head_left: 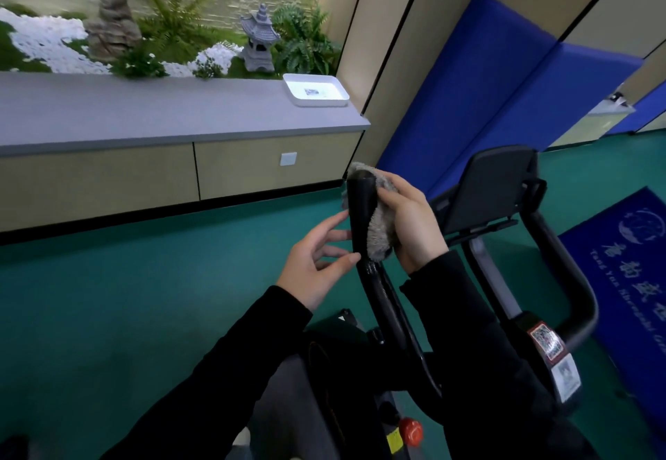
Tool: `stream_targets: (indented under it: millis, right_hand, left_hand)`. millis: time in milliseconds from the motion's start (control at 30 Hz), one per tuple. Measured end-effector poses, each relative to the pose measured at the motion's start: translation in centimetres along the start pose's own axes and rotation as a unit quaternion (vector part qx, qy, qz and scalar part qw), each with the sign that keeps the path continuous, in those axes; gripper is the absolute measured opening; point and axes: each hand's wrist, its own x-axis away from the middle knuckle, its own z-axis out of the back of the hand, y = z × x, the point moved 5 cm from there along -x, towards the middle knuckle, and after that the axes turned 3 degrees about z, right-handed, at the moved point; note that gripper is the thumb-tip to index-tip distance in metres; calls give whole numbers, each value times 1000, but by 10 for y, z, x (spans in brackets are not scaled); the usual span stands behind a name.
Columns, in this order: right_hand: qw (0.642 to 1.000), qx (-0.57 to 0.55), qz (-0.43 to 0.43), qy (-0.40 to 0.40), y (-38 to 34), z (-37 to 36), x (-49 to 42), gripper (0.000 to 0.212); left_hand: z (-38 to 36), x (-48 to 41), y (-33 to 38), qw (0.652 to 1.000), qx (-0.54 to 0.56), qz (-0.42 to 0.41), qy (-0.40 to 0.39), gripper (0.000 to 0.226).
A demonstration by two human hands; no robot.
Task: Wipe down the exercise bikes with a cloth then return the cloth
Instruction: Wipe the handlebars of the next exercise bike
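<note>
right hand [414,225] fingertips hidden behind cloth [380,232] and handlebar grip [361,214]. exercise bike [486,186] base cut off at bottom. item in white tray [317,102] too small to tell. floor mat [612,297] clipped right.

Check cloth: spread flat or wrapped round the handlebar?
Wrapped: the grey cloth curves round the handlebar end, gripped there by the right hand.

Soft, even indoor light; faint shadows. The white tray [316,90] glares inside. Left of the tray the rock garden [111,27] is blurred; right of it the wall panels [393,27] bow with lens distortion; below it the exercise bike [486,189] reads dark.
</note>
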Motion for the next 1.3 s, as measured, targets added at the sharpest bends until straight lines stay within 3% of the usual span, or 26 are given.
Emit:
stream_targets:
  millis: [200,400,467,567,867,1033,1167,1233,1300]
  right_hand:
    - [998,35,-20,-43,19,7,12,32]
    - [999,37,0,2,13,5,18,29]
    - [990,137,29,10,13,10,28,28]
    - [948,300,99,42,7,21,45,26]
    - [889,380,231,107,-4,22,71,13]
    - [885,341,300,102,-24,24,69,10]
    - [829,373,416,24,-65,8,48,8]
    - [795,419,434,-68,-76,-8,32,12]
    - [737,485,437,-175,-78,-22,20,12]
  left_hand:
    - [7,2,-4,1000,1,-6,16,50]
    - [6,1,-8,1000,11,15,13,42]
    - [3,-1,-10,1000,18,22,7,41]
    - [-2,-3,-11,999,30,23,0,41]
    - [-2,-7,-17,999,42,22,1,40]
    - [-2,-6,-21,998,56,16,9,39]
    - [-4,-6,-24,998,65,14,8,36]
    - [-4,-6,-24,997,77,14,12,35]
    - [-3,-7,-24,996,84,16,13,34]
